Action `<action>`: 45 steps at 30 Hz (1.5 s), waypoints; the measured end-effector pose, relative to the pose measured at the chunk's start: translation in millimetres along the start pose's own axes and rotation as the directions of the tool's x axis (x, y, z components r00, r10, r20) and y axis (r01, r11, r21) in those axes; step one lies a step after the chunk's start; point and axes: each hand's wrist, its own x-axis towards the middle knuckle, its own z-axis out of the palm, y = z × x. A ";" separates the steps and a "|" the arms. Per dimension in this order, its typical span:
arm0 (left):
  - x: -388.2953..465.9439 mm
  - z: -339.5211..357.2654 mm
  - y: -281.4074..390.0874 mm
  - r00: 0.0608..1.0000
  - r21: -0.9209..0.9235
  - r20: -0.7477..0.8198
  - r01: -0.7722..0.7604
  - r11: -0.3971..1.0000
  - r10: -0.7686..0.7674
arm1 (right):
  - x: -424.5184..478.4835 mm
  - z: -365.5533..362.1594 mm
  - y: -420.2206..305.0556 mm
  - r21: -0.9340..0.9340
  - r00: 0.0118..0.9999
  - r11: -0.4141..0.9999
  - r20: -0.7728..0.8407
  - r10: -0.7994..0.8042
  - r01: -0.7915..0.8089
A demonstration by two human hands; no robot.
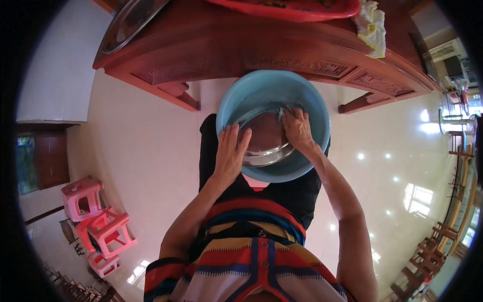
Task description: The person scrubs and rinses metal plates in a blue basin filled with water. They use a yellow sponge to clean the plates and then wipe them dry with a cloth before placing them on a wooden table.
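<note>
A blue plastic basin (317,94) rests over the person's lap, between the knees. Inside it lies a round shiny metal dish (266,156), its rim catching the light. My left hand (231,153) lies over the left rims of the basin and dish, fingers extended and thumb on the dish side. My right hand (297,126) is inside the basin at the dish's right side, fingers curled on a greyish scouring pad (281,113), which is partly hidden under them.
A carved reddish wooden table (226,49) stands just ahead, bearing a red tray (302,13), a round metal-rimmed tray (130,24) and a yellow-and-white cloth (373,30). Pink plastic stools (109,234) stand at left; wooden stools or chairs (426,256) at lower right.
</note>
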 end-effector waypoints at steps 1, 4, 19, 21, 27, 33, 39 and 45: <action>0.2 -1.0 -0.7 0.999 0.034 0.032 -0.022 0.999 0.021 | 0.7 0.6 8.2 -0.016 1.000 1.000 0.025 0.018 -0.017; 5.2 -17.0 1.8 0.988 0.104 0.139 -0.082 0.991 0.067 | -3.7 -3.2 27.6 -0.102 0.986 0.992 0.139 0.088 -0.075; 43.5 -66.8 18.7 0.878 -0.057 0.085 -0.467 0.882 0.470 | 113.3 -241.3 -41.0 -0.222 0.722 0.973 -0.662 -0.200 0.066; 46.8 -91.4 24.4 0.875 -0.027 0.117 -0.470 0.882 0.470 | 135.9 -241.2 -29.9 -0.247 0.753 0.969 -0.636 -0.167 0.006; 39.0 -153.8 20.5 0.977 -0.273 0.122 -0.134 0.952 0.173 | 176.8 -249.6 43.3 -0.010 0.883 0.995 -0.461 0.088 -0.104; 17.2 -152.0 -5.1 0.767 -0.883 0.410 0.469 -0.005 -0.494 | 133.5 -285.5 5.6 0.909 0.933 0.418 -0.144 0.330 -0.007; 21.3 -96.3 17.4 0.786 -0.836 0.454 0.213 -0.506 -0.420 | 36.7 -199.5 -80.5 0.932 0.963 0.301 0.244 -0.116 -0.200; 32.0 -87.0 30.5 0.764 -0.795 0.490 0.195 -0.574 -0.420 | -2.1 -132.8 -136.6 0.245 0.982 0.955 0.053 -0.182 0.164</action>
